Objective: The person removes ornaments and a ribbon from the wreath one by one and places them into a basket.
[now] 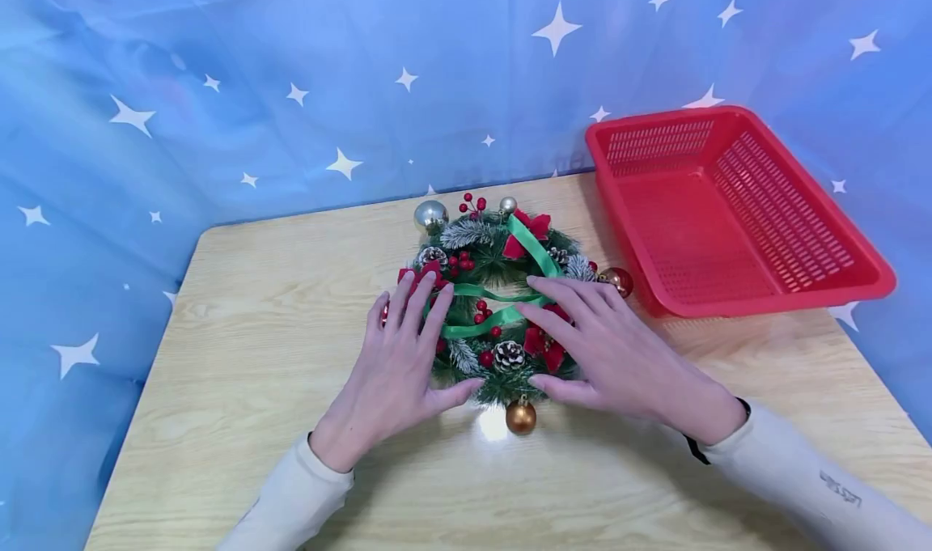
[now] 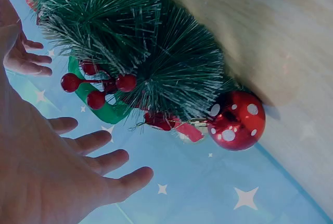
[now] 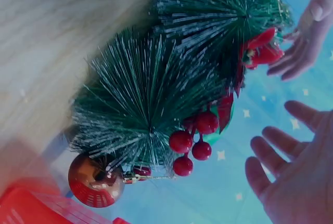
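A Christmas wreath (image 1: 502, 387) of green needles lies on the table, trimmed with red flowers, berries and pinecones. Green ribbon (image 1: 535, 247) loops across its middle. My left hand (image 1: 400, 365) is spread over the wreath's left side, fingers extended. Over the right side, my right hand (image 1: 607, 349) reaches in with fingers nearly straight, their tips at the ribbon. Both wrist views show the fingers apart from the needles, gripping nothing. A red ball with white dots (image 2: 237, 120) hangs from the left edge, and a copper ball (image 3: 96, 180) from the right.
A red plastic basket (image 1: 782, 302) with slotted sides stands at the back right, close beside the wreath. The wooden table (image 1: 247, 316) meets a blue star-patterned cloth (image 1: 262, 41) at the back. A gold ball (image 1: 520, 416) sits at the wreath's near edge, a silver ball (image 1: 431, 215) at its far left.
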Demonstrator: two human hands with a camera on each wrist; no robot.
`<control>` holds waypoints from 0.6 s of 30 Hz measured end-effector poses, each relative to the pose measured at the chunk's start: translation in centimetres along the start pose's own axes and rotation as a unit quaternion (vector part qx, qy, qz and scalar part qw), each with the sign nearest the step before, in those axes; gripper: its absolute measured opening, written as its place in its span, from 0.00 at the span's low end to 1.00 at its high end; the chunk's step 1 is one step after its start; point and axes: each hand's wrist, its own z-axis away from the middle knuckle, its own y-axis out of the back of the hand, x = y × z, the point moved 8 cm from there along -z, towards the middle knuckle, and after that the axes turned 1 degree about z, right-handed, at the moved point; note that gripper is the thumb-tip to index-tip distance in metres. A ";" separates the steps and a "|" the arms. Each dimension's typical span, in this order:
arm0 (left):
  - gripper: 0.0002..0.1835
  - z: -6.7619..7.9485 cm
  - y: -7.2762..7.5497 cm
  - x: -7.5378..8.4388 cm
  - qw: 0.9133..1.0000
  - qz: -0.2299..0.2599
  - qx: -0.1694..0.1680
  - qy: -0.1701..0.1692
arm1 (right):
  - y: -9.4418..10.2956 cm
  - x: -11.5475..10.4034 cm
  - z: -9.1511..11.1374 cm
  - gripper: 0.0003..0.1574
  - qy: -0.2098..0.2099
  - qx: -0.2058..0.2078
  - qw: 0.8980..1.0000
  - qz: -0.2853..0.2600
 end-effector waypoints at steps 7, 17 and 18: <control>0.67 0.2 -0.2 -0.4 0.999 0.024 0.016 0.020 | -0.4 -0.3 0.9 0.56 -0.003 -0.005 1.000 -0.002; 0.70 0.2 -0.6 -1.0 0.998 0.045 0.010 0.049 | -0.4 -0.3 2.0 0.55 -0.007 0.009 1.000 -0.005; 0.70 0.2 -0.7 -1.0 0.998 0.048 0.008 0.051 | -0.5 -0.3 2.2 0.54 -0.008 0.010 1.000 -0.007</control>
